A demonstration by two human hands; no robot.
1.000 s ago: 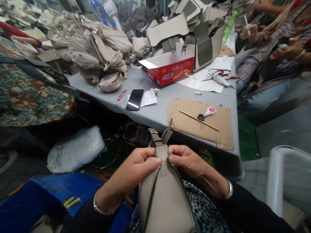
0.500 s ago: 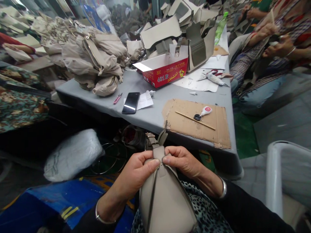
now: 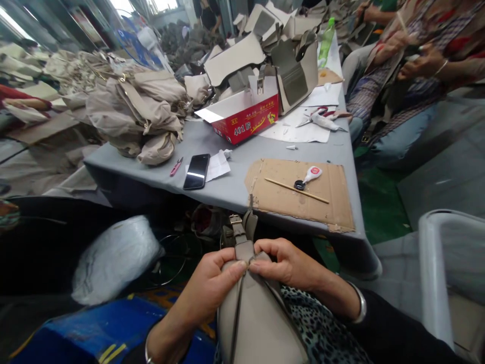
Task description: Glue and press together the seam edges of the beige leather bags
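Observation:
A taupe leather handbag (image 3: pixel 252 318) rests on my lap, its top end pointing away from me. My left hand (image 3: pixel 208 288) pinches the bag's top edge from the left, thumb pressed on the leather. My right hand (image 3: pixel 288 263) pinches the same edge from the right, fingertips almost meeting the left thumb. A short strap with a gold buckle (image 3: pixel 238 228) sticks up from between both hands. Both wrists wear silver bangles.
A grey table (image 3: pixel 235 182) ahead carries a cardboard sheet (image 3: pixel 303 194) with a wooden stick (image 3: pixel 295 190) and glue bottle (image 3: pixel 312 174), a black phone (image 3: pixel 197 171), a red box (image 3: pixel 246 119), scissors (image 3: pixel 320 117) and heaps of beige bags (image 3: pixel 140 108). Another person (image 3: pixel 401 65) sits right. A white bundle (image 3: pixel 113 258) lies lower left.
The view has tilted up and shifted, so the table sits lower right in the picture. Both hands keep their pinch on the bag's top edge, fingertips now closer together.

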